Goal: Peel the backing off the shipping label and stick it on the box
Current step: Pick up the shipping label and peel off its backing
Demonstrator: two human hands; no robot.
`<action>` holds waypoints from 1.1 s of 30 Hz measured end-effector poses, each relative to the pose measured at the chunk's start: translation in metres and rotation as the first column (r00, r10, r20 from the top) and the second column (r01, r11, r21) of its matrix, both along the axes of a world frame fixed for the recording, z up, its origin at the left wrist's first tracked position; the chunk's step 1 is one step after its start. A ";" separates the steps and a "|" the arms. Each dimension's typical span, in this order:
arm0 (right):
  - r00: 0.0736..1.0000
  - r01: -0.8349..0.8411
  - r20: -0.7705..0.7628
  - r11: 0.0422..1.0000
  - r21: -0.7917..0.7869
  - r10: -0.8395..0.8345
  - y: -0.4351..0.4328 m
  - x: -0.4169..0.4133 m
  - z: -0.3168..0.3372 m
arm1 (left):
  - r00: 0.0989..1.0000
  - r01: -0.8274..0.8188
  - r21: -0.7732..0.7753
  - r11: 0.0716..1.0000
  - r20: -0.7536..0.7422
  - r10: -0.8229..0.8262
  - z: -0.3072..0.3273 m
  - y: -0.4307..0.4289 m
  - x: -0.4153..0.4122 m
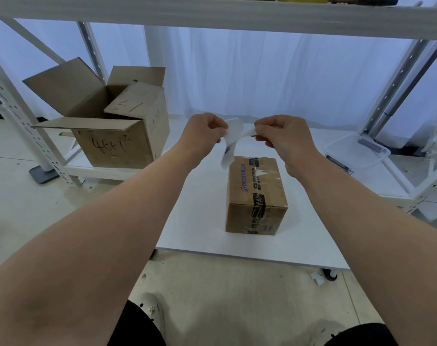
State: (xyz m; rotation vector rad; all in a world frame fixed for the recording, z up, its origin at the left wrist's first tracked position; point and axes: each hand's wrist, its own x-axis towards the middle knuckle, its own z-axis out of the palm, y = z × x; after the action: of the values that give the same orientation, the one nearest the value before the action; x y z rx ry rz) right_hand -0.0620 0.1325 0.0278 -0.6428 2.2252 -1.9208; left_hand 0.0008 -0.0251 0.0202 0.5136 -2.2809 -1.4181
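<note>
A small taped cardboard box (256, 196) with blue lettering stands on the white board (202, 221). Above its far end I hold a white shipping label (231, 143) between both hands. My left hand (202, 131) pinches one layer, which curls downward toward the box with dark print on its lower part. My right hand (284, 136) pinches the other layer at the top edge, pulled to the right. The two layers are split apart in an arch. I cannot tell which layer is the backing.
A large open cardboard box (107, 121) with handwriting stands on the low shelf at the left. A clear plastic tray (357, 151) lies at the right. White rack posts (397, 83) rise on both sides, a shelf beam (212, 18) crosses overhead.
</note>
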 end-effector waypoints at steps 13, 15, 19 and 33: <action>0.900 0.088 -0.434 0.960 0.266 0.038 0.000 -0.002 -0.006 | 0.991 0.121 0.127 0.984 0.039 -0.127 0.001 -0.002 0.000; 0.881 0.119 -0.472 0.960 0.254 0.016 0.001 -0.005 -0.006 | 0.982 0.155 0.127 0.980 0.085 -0.166 0.002 -0.002 0.001; 0.826 0.164 -0.564 0.943 0.290 0.030 0.001 -0.007 -0.004 | 0.972 0.180 0.156 0.971 0.121 -0.200 0.003 -0.002 0.003; 0.856 0.124 -0.516 0.957 0.263 0.030 0.004 -0.005 -0.004 | 0.980 0.152 0.191 0.970 0.097 -0.173 0.005 -0.008 0.004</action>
State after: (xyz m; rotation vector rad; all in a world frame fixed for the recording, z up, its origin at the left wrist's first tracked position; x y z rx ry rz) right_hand -0.0672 0.1368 0.0235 -1.1749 2.7843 -1.5130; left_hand 0.0047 -0.0336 0.0248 0.4816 -2.3396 -1.7321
